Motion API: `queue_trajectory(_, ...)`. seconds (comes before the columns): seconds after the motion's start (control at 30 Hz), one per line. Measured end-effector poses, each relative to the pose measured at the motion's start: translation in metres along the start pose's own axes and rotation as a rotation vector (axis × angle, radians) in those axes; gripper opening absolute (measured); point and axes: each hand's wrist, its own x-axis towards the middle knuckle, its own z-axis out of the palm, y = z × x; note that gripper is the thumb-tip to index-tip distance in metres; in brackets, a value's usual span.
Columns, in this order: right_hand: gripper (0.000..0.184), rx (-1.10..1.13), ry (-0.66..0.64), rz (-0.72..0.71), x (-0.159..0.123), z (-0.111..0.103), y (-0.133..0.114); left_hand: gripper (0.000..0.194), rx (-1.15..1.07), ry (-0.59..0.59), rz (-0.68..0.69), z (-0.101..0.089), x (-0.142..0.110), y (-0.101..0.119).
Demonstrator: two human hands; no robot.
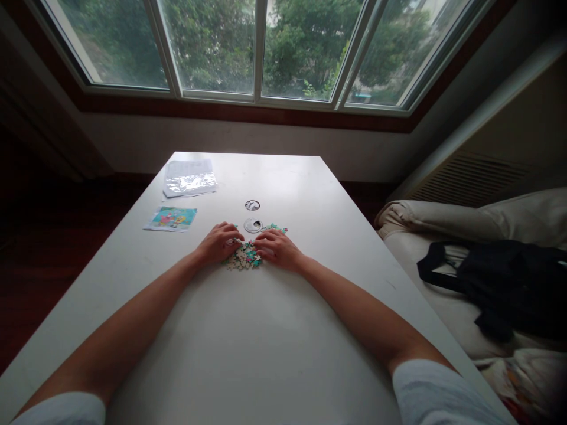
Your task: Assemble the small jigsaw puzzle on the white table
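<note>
A heap of small jigsaw puzzle pieces (243, 257) lies on the white table, some pale side up, others teal or pink. From the left, my left hand (218, 242) reaches the heap with curled fingers; a pale piece shows between fingers and thumb. My right hand (280, 249) rests at the heap's right side, its fingers bent a little apart and touching the pieces; nothing gripped is visible in it. More puzzle pieces (275, 228) lie just behind the right hand. A round, clear-and-silver lid-like disc (253, 225) sits beyond both hands.
A second round disc (252, 205) lies farther back. On the left are a colourful cartoon picture sheet (172, 218) and a clear plastic bag with papers (189, 178). A sofa (401, 236) with a black garment (509, 283) stands beside the table's right edge.
</note>
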Motion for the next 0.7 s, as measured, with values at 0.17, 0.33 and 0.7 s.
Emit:
queue_trajectory(0.17, 0.036, 0.016, -0.010, -0.042, -0.002, 0.002, 0.002, 0.021, -0.008, -0.018, 0.019, -0.001, 0.001, 0.002)
queue_trajectory(0.33, 0.032, 0.027, -0.001, -0.026, -0.001, 0.002, 0.001, 0.022, -0.019, -0.021, 0.026, -0.002, 0.001, 0.006)
queue_trajectory(0.7, 0.020, 0.046, 0.094, 0.045, -0.001, 0.002, 0.005, 0.035, 0.015, -0.077, 0.035, 0.001, 0.001, 0.016)
